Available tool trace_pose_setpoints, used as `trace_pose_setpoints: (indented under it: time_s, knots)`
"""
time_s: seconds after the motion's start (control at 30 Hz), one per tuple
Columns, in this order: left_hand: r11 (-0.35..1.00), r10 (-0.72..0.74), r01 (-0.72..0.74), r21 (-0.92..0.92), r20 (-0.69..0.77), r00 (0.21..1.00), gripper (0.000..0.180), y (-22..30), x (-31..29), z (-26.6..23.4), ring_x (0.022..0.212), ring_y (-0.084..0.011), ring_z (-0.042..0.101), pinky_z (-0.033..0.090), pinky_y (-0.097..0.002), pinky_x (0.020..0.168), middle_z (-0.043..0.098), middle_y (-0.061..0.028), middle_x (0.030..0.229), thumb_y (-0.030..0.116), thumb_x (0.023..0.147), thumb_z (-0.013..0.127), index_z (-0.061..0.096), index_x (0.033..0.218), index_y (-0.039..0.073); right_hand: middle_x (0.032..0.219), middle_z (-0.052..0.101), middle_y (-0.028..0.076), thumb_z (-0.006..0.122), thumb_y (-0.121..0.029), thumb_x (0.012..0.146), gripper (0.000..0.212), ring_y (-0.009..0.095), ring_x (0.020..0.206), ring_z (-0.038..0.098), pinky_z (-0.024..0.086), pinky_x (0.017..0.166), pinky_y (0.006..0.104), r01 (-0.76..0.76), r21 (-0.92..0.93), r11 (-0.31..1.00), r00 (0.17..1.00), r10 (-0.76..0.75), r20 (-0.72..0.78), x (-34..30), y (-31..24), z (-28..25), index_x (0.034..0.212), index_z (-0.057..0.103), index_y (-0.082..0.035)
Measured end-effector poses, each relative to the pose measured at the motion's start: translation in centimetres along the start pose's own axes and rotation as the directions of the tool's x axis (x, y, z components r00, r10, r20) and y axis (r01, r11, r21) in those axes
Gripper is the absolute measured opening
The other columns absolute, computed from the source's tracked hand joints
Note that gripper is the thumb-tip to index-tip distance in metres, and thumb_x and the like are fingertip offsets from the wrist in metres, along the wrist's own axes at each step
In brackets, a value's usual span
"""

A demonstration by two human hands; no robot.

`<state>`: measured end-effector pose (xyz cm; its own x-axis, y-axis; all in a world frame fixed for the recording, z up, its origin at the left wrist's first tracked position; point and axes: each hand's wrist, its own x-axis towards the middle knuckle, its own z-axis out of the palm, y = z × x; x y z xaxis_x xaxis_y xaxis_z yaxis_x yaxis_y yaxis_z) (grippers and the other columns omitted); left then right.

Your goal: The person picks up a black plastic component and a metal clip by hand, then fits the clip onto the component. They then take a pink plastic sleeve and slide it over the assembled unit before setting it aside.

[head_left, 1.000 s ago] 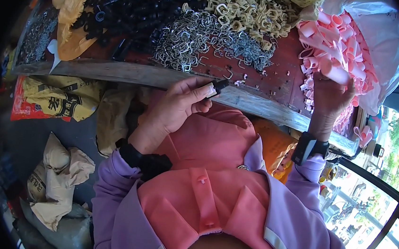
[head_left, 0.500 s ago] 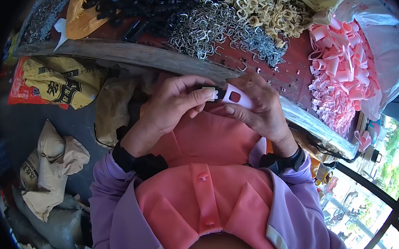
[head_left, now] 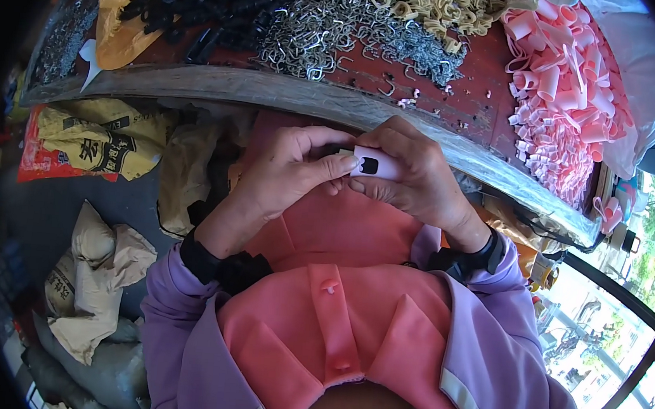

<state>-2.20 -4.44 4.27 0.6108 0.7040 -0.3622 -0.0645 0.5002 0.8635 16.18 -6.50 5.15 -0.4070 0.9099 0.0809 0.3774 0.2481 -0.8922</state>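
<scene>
Gripping the pale pink plastic sleeve (head_left: 387, 170) at its right end, the right hand (head_left: 424, 174) is closed, angled inward. The left hand (head_left: 288, 168) pinches the black insert (head_left: 368, 167), partly hidden, at the sleeve's left end; black shows through the window. Both hands nearly meet, palms facing inward. Metal hooks (head_left: 315, 36) lie beyond them.

The pink sleeve (head_left: 391, 168) slid on; the black piece (head_left: 370, 166) fills its window (head_left: 369, 164).
</scene>
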Motion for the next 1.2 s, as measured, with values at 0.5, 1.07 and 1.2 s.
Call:
trace_pose_setpoints:
  time_s: [0.5,1.07,1.2]
  knots:
    - [0.991,0.021,-0.009,-0.133,0.090,0.996,0.045,0.9,0.8,1.8,0.086,-0.0134,0.055,0.049,-0.0232,0.066,0.051,-0.0102,0.101,0.004,0.073,0.062,0.043,0.112,-0.004,0.123,0.036,0.020,0.072,-0.033,0.057,0.083,0.034,0.112,0.038,0.031,0.092,0.0382,0.259,0.244,0.935,0.844,-0.341,0.414,0.6,-0.2,-3.9,0.122,0.035,0.003]
    - [0.833,0.027,0.156,-0.531,0.321,0.947,0.062,-1.4,0.8,0.6,0.095,-0.0194,0.052,0.041,-0.0299,0.084,0.049,-0.0163,0.109,0.004,0.076,0.056,0.020,0.126,-0.002,0.080,0.054,0.010,0.060,-0.017,0.066,0.029,0.022,0.071,0.053,0.043,0.065,0.0297,0.212,-0.076,0.974,0.970,-0.219,-0.102,-1.5,-0.2,-2.4,0.086,0.053,0.002]
    - [0.996,0.083,-0.081,-0.024,0.103,0.991,0.060,0.6,1.6,-1.2,0.097,-0.0185,0.051,0.041,-0.0277,0.082,0.050,-0.0149,0.109,0.005,0.075,0.055,0.024,0.127,-0.001,0.079,0.053,0.007,0.055,-0.013,0.071,0.023,0.014,0.072,0.051,0.041,0.065,0.0247,-0.222,-0.056,0.973,0.950,0.203,-0.237,-8.6,1.5,-7.2,0.087,0.053,0.003]
